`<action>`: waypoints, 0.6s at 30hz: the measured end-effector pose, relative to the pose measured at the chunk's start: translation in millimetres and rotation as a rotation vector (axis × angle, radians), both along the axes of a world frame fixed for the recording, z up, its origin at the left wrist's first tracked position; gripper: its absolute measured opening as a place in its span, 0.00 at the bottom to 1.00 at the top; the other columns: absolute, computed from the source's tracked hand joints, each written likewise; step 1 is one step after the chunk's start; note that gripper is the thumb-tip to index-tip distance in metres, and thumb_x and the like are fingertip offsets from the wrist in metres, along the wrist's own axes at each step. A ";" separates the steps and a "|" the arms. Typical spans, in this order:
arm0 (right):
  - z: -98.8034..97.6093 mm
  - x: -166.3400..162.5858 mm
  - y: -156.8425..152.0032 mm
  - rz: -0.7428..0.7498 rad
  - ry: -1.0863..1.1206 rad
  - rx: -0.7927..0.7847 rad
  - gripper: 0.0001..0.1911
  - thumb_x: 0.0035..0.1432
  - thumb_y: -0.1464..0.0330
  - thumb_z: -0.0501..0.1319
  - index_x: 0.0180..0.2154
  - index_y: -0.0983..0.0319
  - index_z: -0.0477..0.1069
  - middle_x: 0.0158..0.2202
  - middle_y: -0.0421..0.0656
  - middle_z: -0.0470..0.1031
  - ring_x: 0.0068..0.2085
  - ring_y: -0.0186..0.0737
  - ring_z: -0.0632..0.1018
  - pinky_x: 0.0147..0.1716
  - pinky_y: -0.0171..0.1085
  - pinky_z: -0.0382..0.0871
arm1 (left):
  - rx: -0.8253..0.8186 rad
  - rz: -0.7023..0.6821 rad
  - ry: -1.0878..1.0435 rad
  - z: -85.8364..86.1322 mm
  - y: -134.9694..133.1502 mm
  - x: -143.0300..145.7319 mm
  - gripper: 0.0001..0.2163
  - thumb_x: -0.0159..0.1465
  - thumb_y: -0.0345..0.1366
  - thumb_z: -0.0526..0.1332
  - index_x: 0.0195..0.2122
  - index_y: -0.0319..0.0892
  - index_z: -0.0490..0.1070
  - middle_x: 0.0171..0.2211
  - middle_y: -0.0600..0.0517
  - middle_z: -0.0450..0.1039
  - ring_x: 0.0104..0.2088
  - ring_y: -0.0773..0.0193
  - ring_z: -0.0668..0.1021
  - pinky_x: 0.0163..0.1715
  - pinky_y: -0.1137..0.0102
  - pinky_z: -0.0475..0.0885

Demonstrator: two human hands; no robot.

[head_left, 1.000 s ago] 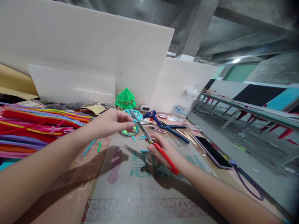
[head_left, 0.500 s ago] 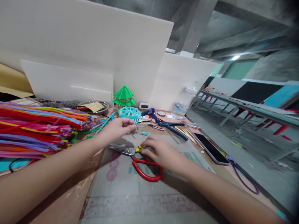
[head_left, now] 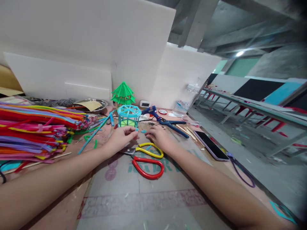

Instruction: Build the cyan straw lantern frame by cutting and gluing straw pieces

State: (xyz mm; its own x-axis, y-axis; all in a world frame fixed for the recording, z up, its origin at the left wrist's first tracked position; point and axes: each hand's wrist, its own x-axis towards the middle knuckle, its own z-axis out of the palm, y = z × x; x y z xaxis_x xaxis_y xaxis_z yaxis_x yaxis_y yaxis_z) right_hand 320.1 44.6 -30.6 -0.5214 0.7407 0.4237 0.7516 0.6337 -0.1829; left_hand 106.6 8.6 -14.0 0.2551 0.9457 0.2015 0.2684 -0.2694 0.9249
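Observation:
My left hand point(head_left: 122, 138) is closed in a pinch, with a small piece of blue pipe cleaner point(head_left: 137, 129) at its fingertips. Just behind it stands a blue frame point(head_left: 129, 111) with a spoked round top and thin posts. To the right, my right hand point(head_left: 160, 135) reaches low over the work surface, fingers bent and a little apart, holding nothing I can see. Another small blue piece point(head_left: 143, 131) lies between the hands. Scissors point(head_left: 148, 172) with one red and one yellow handle rest in front of both hands, their blades partly hidden under my left wrist.
Bundles of coloured pipe cleaners point(head_left: 31, 134) fill the left side. At the back are a green tiered roof model point(head_left: 123, 92), a blue glue gun point(head_left: 153, 112), and a plastic bottle point(head_left: 185, 100). Blue-handled pliers point(head_left: 176, 127), wooden sticks point(head_left: 188, 132) and a phone point(head_left: 211, 145) lie right.
My right hand has left the scissors and moved forward, away from me; the scissors now lie flat. My left hand stays near the blue frame, still pinching. The view has shifted slightly.

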 end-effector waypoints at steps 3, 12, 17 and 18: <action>1.1 0.8 0.2 -0.027 0.023 0.003 0.05 0.56 0.71 0.64 0.37 0.63 0.75 0.36 0.46 0.74 0.41 0.43 0.72 0.42 0.40 0.66 | -0.031 -0.004 -0.019 1.4 -1.8 1.4 0.15 0.58 0.47 0.61 0.32 0.38 0.73 0.31 0.48 0.79 0.31 0.60 0.79 0.31 0.70 0.72; 1.5 0.7 1.3 -0.005 -0.011 0.000 0.05 0.58 0.70 0.62 0.35 0.63 0.76 0.36 0.46 0.72 0.40 0.41 0.71 0.41 0.39 0.65 | -0.015 -0.028 -0.026 -2.6 0.2 1.5 0.16 0.58 0.48 0.60 0.33 0.38 0.73 0.31 0.47 0.78 0.31 0.60 0.79 0.32 0.70 0.72; 2.7 0.8 1.4 0.015 -0.055 -0.004 0.13 0.60 0.71 0.59 0.46 0.61 0.74 0.45 0.49 0.70 0.46 0.43 0.70 0.46 0.42 0.64 | 0.005 -0.042 -0.004 -5.5 1.5 0.2 0.15 0.60 0.47 0.59 0.33 0.39 0.73 0.31 0.48 0.78 0.33 0.60 0.80 0.33 0.70 0.72; 2.5 1.1 1.8 0.006 -0.071 -0.016 0.14 0.60 0.71 0.59 0.47 0.60 0.75 0.45 0.49 0.70 0.46 0.43 0.70 0.46 0.42 0.64 | 0.016 -0.040 0.007 -5.9 1.7 -0.1 0.14 0.60 0.47 0.59 0.33 0.39 0.73 0.32 0.49 0.79 0.33 0.61 0.80 0.34 0.70 0.71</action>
State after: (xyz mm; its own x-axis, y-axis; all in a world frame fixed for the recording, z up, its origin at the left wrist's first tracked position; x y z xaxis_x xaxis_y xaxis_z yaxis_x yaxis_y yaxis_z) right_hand 321.3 46.4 -28.2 -0.5541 0.7439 0.3736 0.7596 0.6355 -0.1388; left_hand 106.6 10.3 -19.9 0.2937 0.9315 0.2147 0.2638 -0.2949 0.9184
